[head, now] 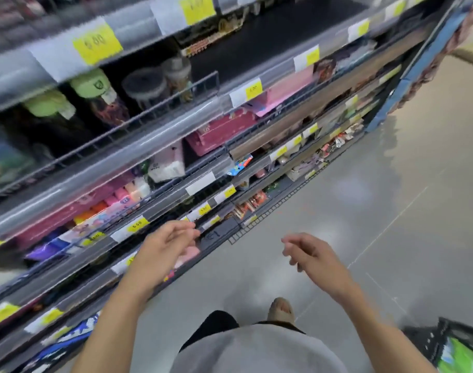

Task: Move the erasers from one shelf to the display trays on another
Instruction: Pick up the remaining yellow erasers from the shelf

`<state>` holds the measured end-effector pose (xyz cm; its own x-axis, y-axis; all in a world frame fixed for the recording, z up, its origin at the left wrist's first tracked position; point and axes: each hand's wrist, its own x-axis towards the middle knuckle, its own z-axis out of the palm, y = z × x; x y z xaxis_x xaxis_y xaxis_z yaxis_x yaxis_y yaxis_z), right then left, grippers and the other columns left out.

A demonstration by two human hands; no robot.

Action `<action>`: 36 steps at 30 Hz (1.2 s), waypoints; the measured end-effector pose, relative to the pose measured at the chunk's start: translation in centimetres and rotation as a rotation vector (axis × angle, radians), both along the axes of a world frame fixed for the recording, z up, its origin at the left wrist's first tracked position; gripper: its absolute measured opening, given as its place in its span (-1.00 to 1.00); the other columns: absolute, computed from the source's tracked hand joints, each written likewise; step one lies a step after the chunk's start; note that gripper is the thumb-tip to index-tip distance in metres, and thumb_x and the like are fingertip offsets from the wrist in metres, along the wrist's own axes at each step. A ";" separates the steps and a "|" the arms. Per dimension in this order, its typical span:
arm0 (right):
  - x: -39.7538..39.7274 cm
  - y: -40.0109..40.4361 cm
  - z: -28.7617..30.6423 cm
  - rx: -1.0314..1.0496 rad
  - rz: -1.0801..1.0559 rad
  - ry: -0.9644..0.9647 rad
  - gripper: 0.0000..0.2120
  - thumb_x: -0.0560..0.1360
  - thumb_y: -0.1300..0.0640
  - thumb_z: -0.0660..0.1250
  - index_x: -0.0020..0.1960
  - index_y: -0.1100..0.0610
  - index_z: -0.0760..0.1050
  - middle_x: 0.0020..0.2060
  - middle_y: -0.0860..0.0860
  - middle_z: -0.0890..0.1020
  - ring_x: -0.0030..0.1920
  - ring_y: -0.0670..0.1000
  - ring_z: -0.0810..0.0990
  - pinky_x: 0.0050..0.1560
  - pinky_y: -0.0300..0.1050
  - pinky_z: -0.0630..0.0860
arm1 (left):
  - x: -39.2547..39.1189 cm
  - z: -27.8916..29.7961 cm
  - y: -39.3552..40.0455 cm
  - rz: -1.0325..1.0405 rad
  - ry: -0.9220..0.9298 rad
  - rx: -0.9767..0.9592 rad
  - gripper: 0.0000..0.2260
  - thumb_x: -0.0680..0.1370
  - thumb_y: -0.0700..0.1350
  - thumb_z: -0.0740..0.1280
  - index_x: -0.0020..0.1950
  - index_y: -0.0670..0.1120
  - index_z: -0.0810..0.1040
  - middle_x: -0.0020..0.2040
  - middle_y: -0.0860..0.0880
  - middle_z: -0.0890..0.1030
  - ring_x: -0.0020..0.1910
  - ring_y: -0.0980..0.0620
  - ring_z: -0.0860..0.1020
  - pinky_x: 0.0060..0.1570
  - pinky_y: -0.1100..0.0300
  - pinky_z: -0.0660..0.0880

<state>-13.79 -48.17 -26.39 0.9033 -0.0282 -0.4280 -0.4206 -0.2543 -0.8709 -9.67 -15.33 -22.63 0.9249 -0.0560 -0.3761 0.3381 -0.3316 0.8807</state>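
The view is blurred by motion. My left hand (pixel 164 247) hovers in front of a low shelf edge with its fingers apart and nothing in it. My right hand (pixel 309 254) hangs over the grey floor, fingers loosely curled, also holding nothing. Small pastel and orange blocks (pixel 122 196), possibly erasers, stand in a row on a middle shelf above and left of my left hand. Pink pieces (pixel 189 254) lie on the low shelf just right of my left hand. I cannot make out any display trays.
A tall shop shelving unit (pixel 176 122) with yellow price tags fills the left and centre, stocked with jars, pink boxes and packets. Grey floor (pixel 378 211) spreads to the right. A black basket (pixel 456 345) with green contents sits at the bottom right. My foot shows below.
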 end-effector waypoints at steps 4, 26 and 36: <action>8.1 1.1 6.2 0.031 0.225 -0.202 -0.90 0.60 0.07 0.35 0.02 -0.10 0.63 -0.21 -0.03 0.68 -0.24 -0.13 0.64 -0.28 -0.32 0.51 | 2.0 6.9 0.2 0.160 -0.282 0.025 -0.72 0.52 0.26 0.36 0.18 0.23 0.62 0.12 0.14 0.73 0.13 0.14 0.68 0.17 -0.01 0.54; 26.7 26.9 33.5 -0.258 0.772 -1.247 -0.79 0.56 0.01 0.37 0.18 -0.01 0.59 -0.03 -0.08 0.59 -0.07 -0.12 0.56 0.00 -0.26 0.48 | 10.2 24.8 15.1 0.332 -0.808 1.179 -0.58 0.67 0.23 0.10 0.08 0.01 0.66 -0.13 0.05 0.64 -0.11 -0.03 0.58 -0.25 0.11 0.35; 33.4 36.7 34.4 -1.001 1.071 -1.184 -0.49 0.52 -0.18 0.31 0.44 -0.10 0.39 0.37 0.10 0.43 0.38 0.21 0.39 0.32 0.16 0.30 | 10.3 24.3 15.3 0.323 -0.872 1.233 -0.53 0.67 0.21 0.07 0.00 0.01 0.70 -0.19 0.08 0.66 -0.20 -0.02 0.61 -0.17 0.01 0.52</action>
